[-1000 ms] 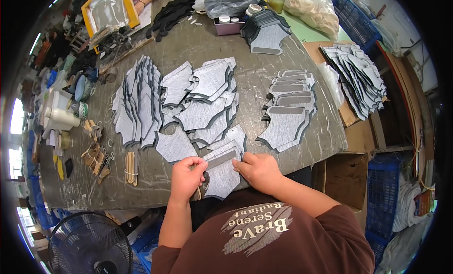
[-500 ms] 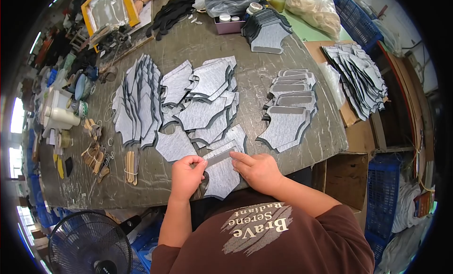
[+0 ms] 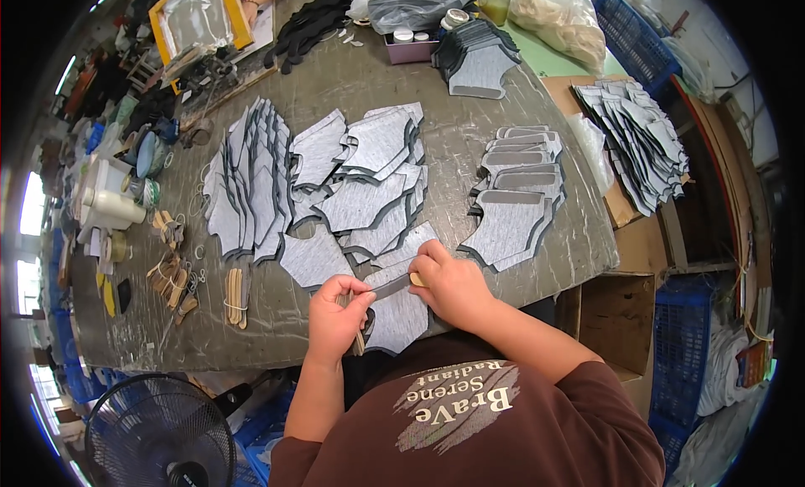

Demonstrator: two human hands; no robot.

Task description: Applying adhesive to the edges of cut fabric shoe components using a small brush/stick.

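Note:
In front of me at the table's near edge lies a light grey fabric panel (image 3: 397, 323) with a darker grey strip (image 3: 391, 284) across its upper part. My left hand (image 3: 337, 315) is closed, thumb and finger pinching the strip's left end. A pale wooden stick end (image 3: 360, 343) shows beneath that hand. My right hand (image 3: 451, 287) is curled around a flat wooden stick, its rounded tip (image 3: 417, 279) at the strip's right end. Most of this stick is hidden in the fingers. Just beyond my hands lie overlapping plain grey panels (image 3: 360, 204).
Panels with darker strips (image 3: 510, 223) overlap in a row at right. Another stack of panels (image 3: 476, 72) stands at the back. Bundled wooden sticks (image 3: 236, 298) lie left, and a fan (image 3: 159, 437) stands below the table. Far left, another person's hand (image 3: 251, 11) is beside a yellow frame (image 3: 243, 22).
My right fingers, earlier stretched along the strip, have curled, and a wooden stick's tip now shows under them. My left hand stays at the strip's left end, slightly shifted right.

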